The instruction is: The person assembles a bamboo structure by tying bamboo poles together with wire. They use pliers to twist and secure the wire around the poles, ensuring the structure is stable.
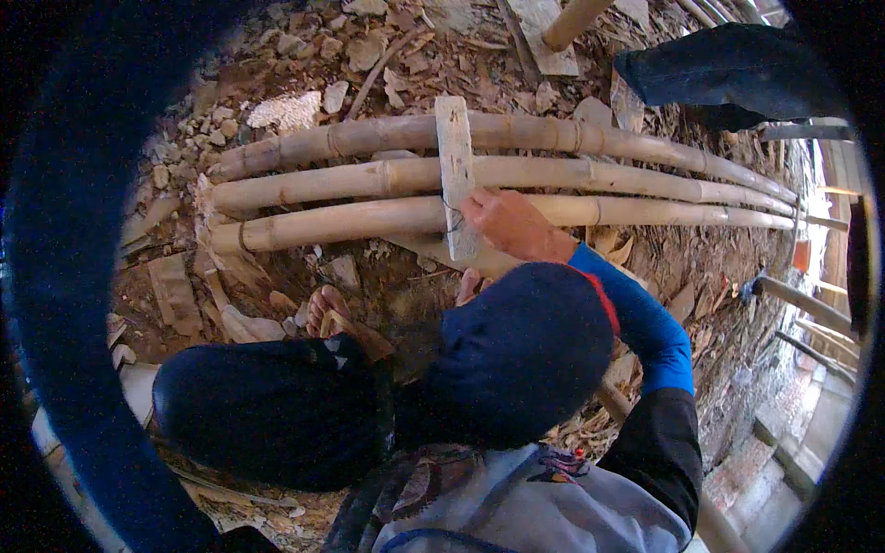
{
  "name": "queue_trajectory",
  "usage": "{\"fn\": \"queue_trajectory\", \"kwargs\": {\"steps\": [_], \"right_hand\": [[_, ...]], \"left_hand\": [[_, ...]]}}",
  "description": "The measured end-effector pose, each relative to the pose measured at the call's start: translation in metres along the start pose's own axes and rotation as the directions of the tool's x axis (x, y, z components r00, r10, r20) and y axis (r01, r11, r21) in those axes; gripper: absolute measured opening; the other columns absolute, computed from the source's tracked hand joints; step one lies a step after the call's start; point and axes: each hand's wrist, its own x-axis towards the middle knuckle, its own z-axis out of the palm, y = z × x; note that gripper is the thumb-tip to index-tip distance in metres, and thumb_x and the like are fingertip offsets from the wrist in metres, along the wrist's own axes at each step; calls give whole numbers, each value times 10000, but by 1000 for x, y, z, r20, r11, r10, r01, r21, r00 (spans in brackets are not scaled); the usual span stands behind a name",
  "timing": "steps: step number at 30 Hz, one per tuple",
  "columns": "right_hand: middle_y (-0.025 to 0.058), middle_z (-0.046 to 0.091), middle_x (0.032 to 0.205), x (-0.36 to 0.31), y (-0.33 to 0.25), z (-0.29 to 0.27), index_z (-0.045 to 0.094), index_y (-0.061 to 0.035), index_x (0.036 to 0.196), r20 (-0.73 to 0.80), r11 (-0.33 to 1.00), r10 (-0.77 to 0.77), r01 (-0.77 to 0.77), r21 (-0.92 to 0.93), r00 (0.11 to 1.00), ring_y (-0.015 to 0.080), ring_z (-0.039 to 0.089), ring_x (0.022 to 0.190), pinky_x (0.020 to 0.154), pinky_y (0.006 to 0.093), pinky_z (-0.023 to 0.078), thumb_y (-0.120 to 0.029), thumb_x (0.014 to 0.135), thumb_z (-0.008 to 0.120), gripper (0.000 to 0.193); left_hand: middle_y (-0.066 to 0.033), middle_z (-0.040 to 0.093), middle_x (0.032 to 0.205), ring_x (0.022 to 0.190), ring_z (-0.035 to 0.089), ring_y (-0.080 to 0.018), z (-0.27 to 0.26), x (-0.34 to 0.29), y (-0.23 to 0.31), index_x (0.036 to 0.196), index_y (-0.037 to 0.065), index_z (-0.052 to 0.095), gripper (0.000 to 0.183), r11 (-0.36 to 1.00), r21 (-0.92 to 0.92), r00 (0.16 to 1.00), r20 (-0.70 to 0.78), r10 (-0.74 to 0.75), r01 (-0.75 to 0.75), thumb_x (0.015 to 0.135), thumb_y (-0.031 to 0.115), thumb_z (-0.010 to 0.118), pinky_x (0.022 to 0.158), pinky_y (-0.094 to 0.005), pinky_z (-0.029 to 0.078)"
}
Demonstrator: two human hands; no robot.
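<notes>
Neither of my hands shows; a broad, dark blue blurred shape, perhaps a sleeve, fills the left side. Just in front of me a co-worker in a dark cap squats, seen from above and behind. That person's right hand, in a blue sleeve, pinches at a weathered wooden batten. A thin dark strand, like wire, shows by the fingertips. The batten lies across three bamboo poles: the far pole, the middle pole and the near pole. The co-worker's left hand is hidden.
Stones, wood scraps and dry leaves litter the dirt around the poles. At the upper right is another person's dark-trousered leg. A round post stands at the top. Concrete blocks lie lower right, near a wooden handle.
</notes>
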Motion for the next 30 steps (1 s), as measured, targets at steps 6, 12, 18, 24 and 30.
{"fn": "queue_trajectory", "kwargs": {"steps": [6, 12, 18, 24, 30], "right_hand": [[158, 614, 970, -33, 8, 24, 583, -25, 1033, -145, 973, 191, -167, 162, 971, 374, 653, 907, 699, 455, 548, -28, 851, 663, 200], [206, 649, 866, -11, -29, -1, 620, 2, 909, -135, 783, 584, -511, 355, 801, 439, 635, 822, 705, 506, 509, -24, 884, 666, 58], [198, 712, 876, -9, -41, -1, 687, 0, 905, -141, 646, 745, -651, 400, 652, 382, 704, 812, 711, 433, 545, -66, 873, 723, 82], [171, 737, 864, -20, -33, 0, 721, 7, 946, -94, 565, 782, -636, 526, 616, 303, 732, 787, 712, 373, 560, -68, 854, 729, 119], [158, 740, 905, -16, -32, -6, 694, 8, 1018, -53, 432, 839, -604, 670, 542, 268, 728, 811, 735, 369, 570, -52, 861, 724, 170]], "left_hand": [[-187, 618, 1006, 980, 626, -404, 205, -167, 129, 1026, 19, 657, 194, 674, -585, 891, 342, -299, 451, 839, 47, 613, 880, -500, 524], [-178, 618, 1065, 1054, 615, -391, 210, -214, 192, 1097, 43, 682, 305, 247, -765, 765, 444, -466, 595, 799, 88, 730, 912, -451, 517], [-160, 677, 1026, 990, 659, -362, 226, -213, 192, 1058, 51, 743, 305, 271, -819, 822, 361, -440, 505, 781, 163, 804, 870, -439, 529], [-132, 700, 940, 879, 691, -340, 220, -208, 194, 1033, 67, 760, 244, 223, -825, 798, 374, -472, 519, 818, 176, 794, 790, -423, 552], [-116, 683, 935, 844, 685, -338, 216, -207, 195, 1045, 74, 740, 220, 369, -788, 841, 322, -434, 492, 853, 177, 771, 724, -422, 554]]}}
